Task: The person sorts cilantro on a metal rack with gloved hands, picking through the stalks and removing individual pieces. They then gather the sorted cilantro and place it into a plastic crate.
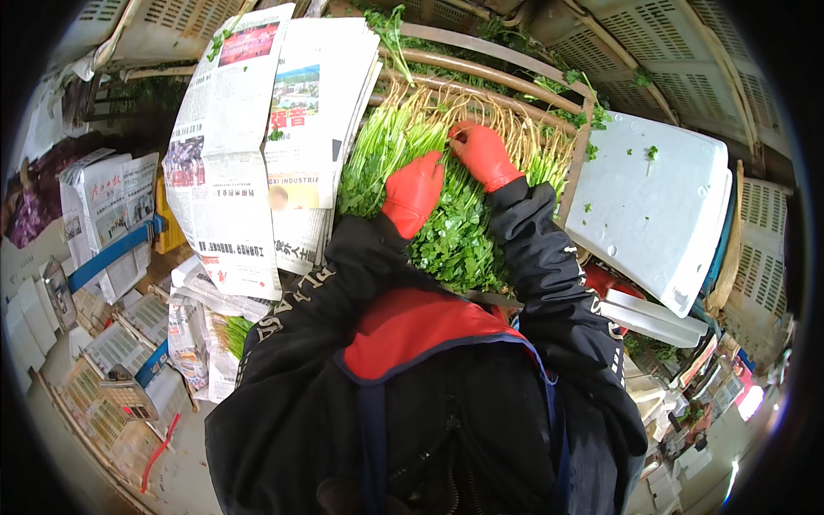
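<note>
A bunched heap of leafy greens point(451, 236) with pale green stems and tan roots lies in a wooden-barred crate point(481, 90) in front of me. My left hand point(414, 189), in an orange-red glove, is closed around stems at the middle of the heap, its fingertips partly hidden among them. Just right of it and higher, my right hand point(481, 154), gloved the same, has fingers curled and pinched on stems near the roots; the exact fingertip hold is partly hidden.
Stacked newspapers point(219, 163) lie left of the greens, more point(107, 206) farther left. A white foam lid point(648, 206) with leaf scraps is on the right. Perforated plastic crates point(601, 47) line the back; bundled greens in paper point(227, 343) lie lower left.
</note>
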`<state>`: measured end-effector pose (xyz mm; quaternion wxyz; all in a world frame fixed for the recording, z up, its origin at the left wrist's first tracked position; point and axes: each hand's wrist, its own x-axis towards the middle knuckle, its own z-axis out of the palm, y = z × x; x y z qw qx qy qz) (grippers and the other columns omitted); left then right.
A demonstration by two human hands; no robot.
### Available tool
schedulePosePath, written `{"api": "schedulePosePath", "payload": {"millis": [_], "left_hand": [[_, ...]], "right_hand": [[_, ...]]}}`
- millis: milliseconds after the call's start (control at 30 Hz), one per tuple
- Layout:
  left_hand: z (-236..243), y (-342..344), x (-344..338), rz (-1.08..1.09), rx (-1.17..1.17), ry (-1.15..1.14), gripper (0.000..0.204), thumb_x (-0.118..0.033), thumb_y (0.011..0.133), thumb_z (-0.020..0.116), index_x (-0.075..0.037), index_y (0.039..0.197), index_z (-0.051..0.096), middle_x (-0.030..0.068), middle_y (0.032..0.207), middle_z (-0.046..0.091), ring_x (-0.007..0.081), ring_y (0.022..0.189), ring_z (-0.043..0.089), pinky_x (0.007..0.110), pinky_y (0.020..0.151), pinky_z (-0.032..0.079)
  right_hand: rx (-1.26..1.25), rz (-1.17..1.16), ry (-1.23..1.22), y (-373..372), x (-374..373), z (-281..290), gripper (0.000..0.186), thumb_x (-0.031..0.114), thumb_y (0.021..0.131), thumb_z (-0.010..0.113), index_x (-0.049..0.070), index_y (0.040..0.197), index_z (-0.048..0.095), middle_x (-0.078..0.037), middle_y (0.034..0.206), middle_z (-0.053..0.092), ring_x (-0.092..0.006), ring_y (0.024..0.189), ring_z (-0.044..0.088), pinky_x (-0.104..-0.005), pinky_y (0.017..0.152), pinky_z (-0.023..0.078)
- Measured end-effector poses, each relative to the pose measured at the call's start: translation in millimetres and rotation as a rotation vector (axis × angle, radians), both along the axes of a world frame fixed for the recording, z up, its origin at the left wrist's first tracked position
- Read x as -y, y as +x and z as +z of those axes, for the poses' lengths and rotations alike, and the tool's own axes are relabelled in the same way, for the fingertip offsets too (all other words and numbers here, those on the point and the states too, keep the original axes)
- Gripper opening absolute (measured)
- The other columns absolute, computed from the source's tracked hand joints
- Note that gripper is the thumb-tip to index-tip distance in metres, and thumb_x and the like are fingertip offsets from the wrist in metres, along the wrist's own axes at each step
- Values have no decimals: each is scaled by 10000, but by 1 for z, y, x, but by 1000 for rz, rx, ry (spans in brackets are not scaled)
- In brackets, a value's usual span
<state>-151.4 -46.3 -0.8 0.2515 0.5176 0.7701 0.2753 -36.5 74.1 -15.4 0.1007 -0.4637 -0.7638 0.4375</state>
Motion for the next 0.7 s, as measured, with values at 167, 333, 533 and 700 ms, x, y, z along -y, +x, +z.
{"api": "schedulePosePath", "payload": {"millis": [167,333,533,700], "left_hand": [[-1,1,3,-65,2,68,238,-198,868,582,-93,1072,644,170,945,658,369,814,624,417,717,504],[0,-1,5,-112,-8,21,243,-173,880,558,-91,1090,648,181,985,660,364,888,628,413,774,494],[-13,-2,-1,-192,-157,53,248,-202,873,574,-113,1094,644,151,979,668,352,853,635,401,736,500],[-16,-6,-6,-209,-96,9,241,-204,883,560,-83,1075,643,158,949,676,327,844,649,371,740,493]], "right_hand": [[89,37,85,4,-5,2,186,231,774,599,54,815,640,-172,739,642,-365,731,625,-449,679,484],[152,156,223,9,-12,2,260,272,728,620,19,766,662,-212,747,634,-421,751,609,-485,711,487],[-647,-237,-473,87,-26,133,248,244,896,584,10,890,665,-67,730,658,-100,563,596,-221,502,453],[-913,-802,-210,212,7,137,301,245,923,546,-31,1002,634,-80,842,663,-109,690,598,-242,600,471]]}}
